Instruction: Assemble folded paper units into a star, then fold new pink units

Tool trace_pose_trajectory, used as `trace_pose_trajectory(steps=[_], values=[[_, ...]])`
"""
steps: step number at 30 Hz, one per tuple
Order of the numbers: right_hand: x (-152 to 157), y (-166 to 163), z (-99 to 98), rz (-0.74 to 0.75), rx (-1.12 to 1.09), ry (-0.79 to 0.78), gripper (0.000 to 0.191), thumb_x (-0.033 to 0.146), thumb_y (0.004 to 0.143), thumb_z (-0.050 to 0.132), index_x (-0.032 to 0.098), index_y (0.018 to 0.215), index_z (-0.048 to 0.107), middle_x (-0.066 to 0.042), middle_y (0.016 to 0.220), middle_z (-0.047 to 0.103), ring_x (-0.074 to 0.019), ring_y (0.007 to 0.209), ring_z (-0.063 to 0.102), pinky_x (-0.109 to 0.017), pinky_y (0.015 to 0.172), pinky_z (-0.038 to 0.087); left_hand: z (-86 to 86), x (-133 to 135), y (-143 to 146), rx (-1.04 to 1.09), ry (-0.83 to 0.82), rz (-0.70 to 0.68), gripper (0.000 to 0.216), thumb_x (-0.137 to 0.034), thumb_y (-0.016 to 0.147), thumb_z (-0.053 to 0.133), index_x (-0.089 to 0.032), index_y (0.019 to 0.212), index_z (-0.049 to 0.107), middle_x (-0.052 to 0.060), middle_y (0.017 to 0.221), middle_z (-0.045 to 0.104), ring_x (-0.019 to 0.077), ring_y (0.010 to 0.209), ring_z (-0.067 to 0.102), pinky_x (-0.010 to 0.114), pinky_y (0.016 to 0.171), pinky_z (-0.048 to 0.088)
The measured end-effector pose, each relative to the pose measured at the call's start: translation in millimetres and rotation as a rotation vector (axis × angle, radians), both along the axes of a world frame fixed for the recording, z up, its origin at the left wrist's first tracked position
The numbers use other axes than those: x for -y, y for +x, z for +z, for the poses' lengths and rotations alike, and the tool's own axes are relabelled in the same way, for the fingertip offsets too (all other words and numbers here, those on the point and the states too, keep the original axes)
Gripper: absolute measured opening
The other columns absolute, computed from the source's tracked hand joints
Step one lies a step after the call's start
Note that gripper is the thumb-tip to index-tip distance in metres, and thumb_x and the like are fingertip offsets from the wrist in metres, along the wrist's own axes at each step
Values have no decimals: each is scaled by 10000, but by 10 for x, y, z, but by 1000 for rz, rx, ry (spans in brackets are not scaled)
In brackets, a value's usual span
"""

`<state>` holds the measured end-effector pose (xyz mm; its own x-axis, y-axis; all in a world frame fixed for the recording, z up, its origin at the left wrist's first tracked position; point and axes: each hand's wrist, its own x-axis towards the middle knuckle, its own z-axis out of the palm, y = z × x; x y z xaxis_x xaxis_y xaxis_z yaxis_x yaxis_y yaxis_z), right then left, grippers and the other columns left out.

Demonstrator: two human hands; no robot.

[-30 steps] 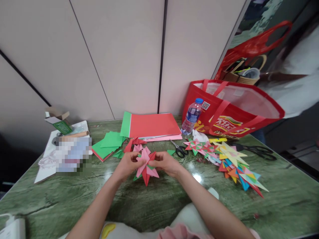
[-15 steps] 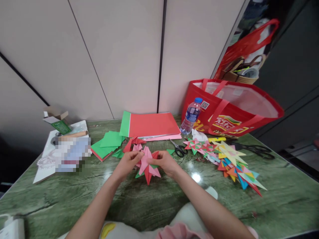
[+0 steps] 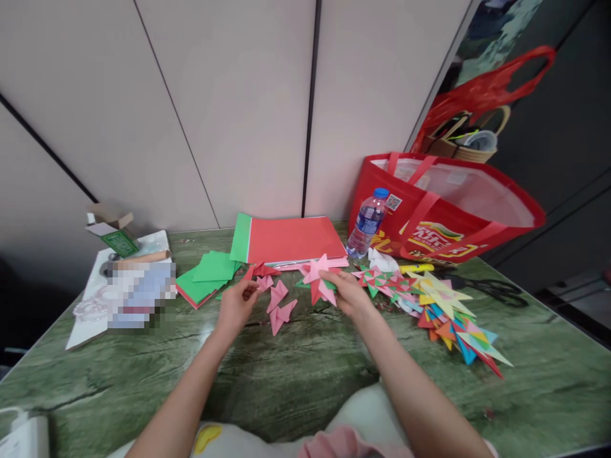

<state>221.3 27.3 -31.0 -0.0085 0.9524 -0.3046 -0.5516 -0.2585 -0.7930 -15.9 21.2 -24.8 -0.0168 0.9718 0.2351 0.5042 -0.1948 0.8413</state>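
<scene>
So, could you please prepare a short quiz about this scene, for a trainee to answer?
1. What does the right hand hold?
2. True or false: the blue-capped bottle stands upright.
3. Which is nearest to the left hand: A, the blue-capped bottle; B, the separate pink folded pieces; C, the red bag?

Key:
1. A folded paper star in pink, red and green.
2. True.
3. B.

From here I count 2 hands, 1 paper star, 3 loose pink folded pieces, 1 bottle, 1 red shopping bag, 1 yellow tube and 1 green box. The green sheets overlap, so their number I cannot tell.
</scene>
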Motion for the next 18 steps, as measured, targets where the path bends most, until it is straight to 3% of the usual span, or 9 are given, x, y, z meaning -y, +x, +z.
trace_pose_trajectory(steps=[5,10,14,18], values=[[-108,94,-159,-34,-28,-133,145,142,555,755,144,608,620,-5,554,676,-120,457,602,-219,475,507,-58,37,74,-170,55,-201,75,-226,671,623,-168,716,638,36,659,638,148,559,544,248,551,421],[-77,-106,-260,55,-73,-235,97,90,621,692,135,653,613,-15,553,681,-137,472,626,-228,466,527,-121,93,172,-329,136,-452,140,-216,743,582,-179,868,635,63,866,630,183,804,566,298,723,443],[-38,-228,-257,115,-127,-294,68,107,686,649,148,669,598,17,498,652,-91,376,571,-161,368,467,-152,162,263,-414,146,-534,189,-230,749,602,-175,929,613,75,941,602,195,884,544,323,782,440],[-39,-87,-136,143,-198,-247,41,163,728,630,161,697,603,29,498,642,-77,399,575,-133,374,457,-137,209,320,-449,161,-557,174,-226,765,588,-178,932,602,73,959,591,201,935,524,340,829,427]])
